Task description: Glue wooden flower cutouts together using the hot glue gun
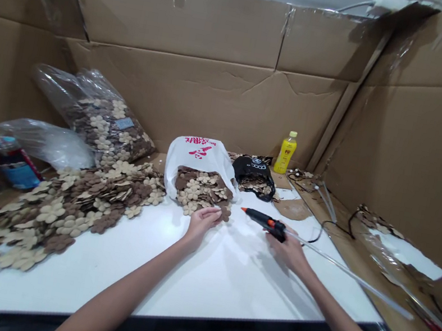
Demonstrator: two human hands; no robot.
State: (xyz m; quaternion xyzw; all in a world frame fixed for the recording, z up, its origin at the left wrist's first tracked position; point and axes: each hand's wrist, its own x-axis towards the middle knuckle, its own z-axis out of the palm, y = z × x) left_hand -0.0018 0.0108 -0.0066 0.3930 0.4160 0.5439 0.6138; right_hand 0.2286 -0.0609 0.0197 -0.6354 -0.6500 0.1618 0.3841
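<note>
Here at the near side, a white tabletop spreads under both forearms, and it's the right hand closed around a black hot glue gun, its orange nozzle aimed left, a clear glue stick jutting from its back end. Over to the left hand, fingers pinched narrow on a dark brown flower piece, right in front of the white bag and a short gap from that nozzle! Off to the left, a broad loose heap of tan and brown flowers sprawls over the surface. Just past the left hand, the white plastic bag lies with its mouth towards us, packed with more flower pieces, and beside it sits a smaller black bag, also loaded. Deeper still, a bulging clear bag leans at the left, a yellow bottle stands upright at the right, and behind them all rises the cardboard wall.
</note>
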